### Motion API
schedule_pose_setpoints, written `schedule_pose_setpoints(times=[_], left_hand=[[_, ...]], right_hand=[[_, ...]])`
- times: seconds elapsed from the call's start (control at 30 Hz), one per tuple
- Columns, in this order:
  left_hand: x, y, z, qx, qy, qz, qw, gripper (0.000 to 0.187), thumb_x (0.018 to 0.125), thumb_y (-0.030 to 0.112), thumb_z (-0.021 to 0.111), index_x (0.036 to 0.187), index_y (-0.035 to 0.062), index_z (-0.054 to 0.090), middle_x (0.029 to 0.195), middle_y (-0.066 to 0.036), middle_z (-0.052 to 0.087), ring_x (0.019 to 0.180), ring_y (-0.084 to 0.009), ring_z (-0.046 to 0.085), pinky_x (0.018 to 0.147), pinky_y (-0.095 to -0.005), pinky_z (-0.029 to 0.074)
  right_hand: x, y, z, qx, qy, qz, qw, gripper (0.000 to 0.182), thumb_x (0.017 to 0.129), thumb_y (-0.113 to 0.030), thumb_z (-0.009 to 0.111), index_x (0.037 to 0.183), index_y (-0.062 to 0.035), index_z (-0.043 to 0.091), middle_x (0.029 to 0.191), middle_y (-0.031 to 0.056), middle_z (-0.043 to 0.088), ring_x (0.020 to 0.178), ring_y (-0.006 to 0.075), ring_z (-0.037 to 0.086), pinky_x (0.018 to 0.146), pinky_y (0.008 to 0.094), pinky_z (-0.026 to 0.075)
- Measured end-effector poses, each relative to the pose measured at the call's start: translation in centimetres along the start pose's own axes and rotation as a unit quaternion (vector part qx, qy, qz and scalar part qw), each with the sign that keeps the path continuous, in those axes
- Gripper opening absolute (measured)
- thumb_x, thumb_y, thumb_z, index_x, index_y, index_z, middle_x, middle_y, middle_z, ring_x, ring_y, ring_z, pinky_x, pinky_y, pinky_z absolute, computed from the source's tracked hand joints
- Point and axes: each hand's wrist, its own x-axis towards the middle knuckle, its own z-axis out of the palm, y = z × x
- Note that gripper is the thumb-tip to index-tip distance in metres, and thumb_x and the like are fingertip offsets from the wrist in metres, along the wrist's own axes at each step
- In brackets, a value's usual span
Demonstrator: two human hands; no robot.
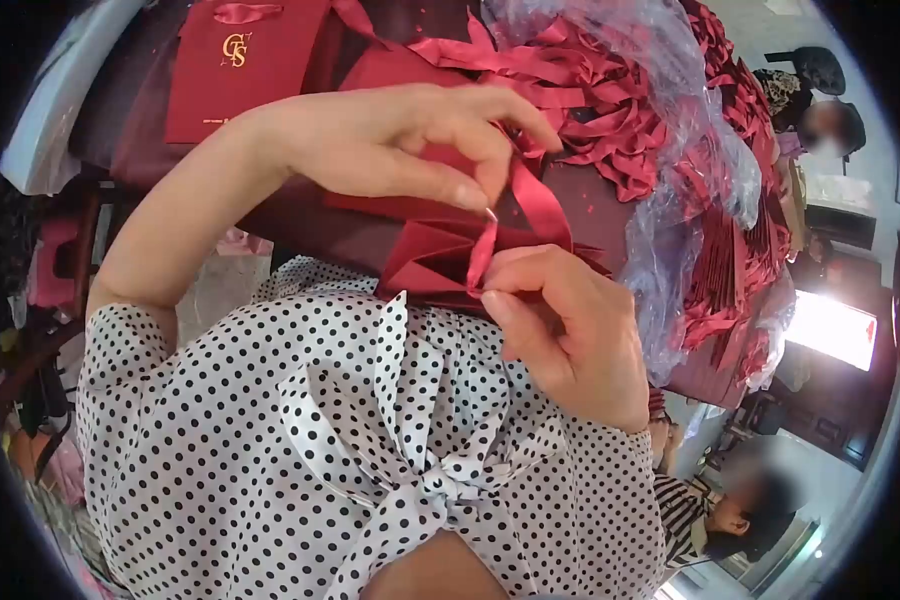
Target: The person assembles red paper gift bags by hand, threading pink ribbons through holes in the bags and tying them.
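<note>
A red paper gift bag (420, 262) stands with its mouth up close to my body, its side folds showing. From its near rim rises a red ribbon (483, 252). My left hand (400, 145) reaches over the bag, thumb and index finger closed on the ribbon's pale-tipped upper end. Lower down, at the rim, my right hand (580, 325) pinches the same ribbon between thumb and fingers. A wider red ribbon loop (538, 205) arches up behind, between the two hands. The inside of the bag is mostly hidden.
A finished-looking red bag (195, 85) with gold lettering lies at the far left. Loose red ribbons (610, 110) heap at the back, beside clear plastic wrap (675, 220). Stacked red bags (735, 260) stand at right. Another person in a striped sleeve (682, 515) is at lower right.
</note>
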Motion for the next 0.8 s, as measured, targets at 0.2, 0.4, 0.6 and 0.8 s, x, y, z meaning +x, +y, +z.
schedule_pose_setpoints(times=[0.2, 0.4, 0.6, 0.8], left_hand=[[1.7, -0.6, 0.4, -0.101, -0.135, -0.026, 0.985, 0.013, 0.092, 0.01, 0.056, 0.084, -0.0006, 0.053, 0.078, -0.005, 0.052, 0.077, -0.0163, 0.051, 0.073, -0.0306, 0.044], [-0.7, 0.7, 0.2, 0.073, -0.011, 0.018, 0.997, 0.025, 0.095, 0.019, 0.048, 0.078, 0.0011, 0.046, 0.069, -0.005, 0.045, 0.061, -0.0163, 0.046, 0.056, -0.0303, 0.039], [-1.9, -0.6, 0.4, -0.034, 0.244, 0.0, 0.969, 0.02, 0.099, 0.016, 0.044, 0.084, 0.0036, 0.047, 0.074, 0.001, 0.046, 0.066, -0.0069, 0.044, 0.059, -0.0227, 0.038], [-2.0, -2.2, 4.0, -0.25, 0.432, 0.026, 0.866, 0.02, 0.098, 0.014, 0.048, 0.115, 0.0035, 0.048, 0.104, -0.009, 0.059, 0.084, -0.0127, 0.059, 0.075, -0.0287, 0.051]], right_hand=[[0.0, -0.7, -0.7, -0.001, -0.054, 0.016, 0.998, 0.011, 0.087, -0.005, 0.063, 0.093, -0.0013, 0.056, 0.079, 0.012, 0.059, 0.069, 0.0257, 0.061, 0.06, 0.0311, 0.048], [-0.9, -1.1, -1.6, -0.058, -0.039, -0.002, 0.998, 0.023, 0.084, 0.0, 0.061, 0.107, 0.0022, 0.06, 0.086, 0.0122, 0.065, 0.05, 0.0118, 0.058, 0.049, 0.0244, 0.045], [-0.7, -2.3, -2.0, -0.122, -0.012, -0.005, 0.993, 0.021, 0.08, -0.002, 0.069, 0.1, -0.0008, 0.06, 0.094, 0.0151, 0.063, 0.067, 0.027, 0.063, 0.054, 0.0318, 0.05], [1.2, 0.7, -2.2, -0.124, 0.106, -0.154, 0.975, 0.018, 0.075, -0.006, 0.075, 0.085, -0.0026, 0.06, 0.082, 0.0104, 0.058, 0.073, 0.027, 0.058, 0.064, 0.0327, 0.048]])
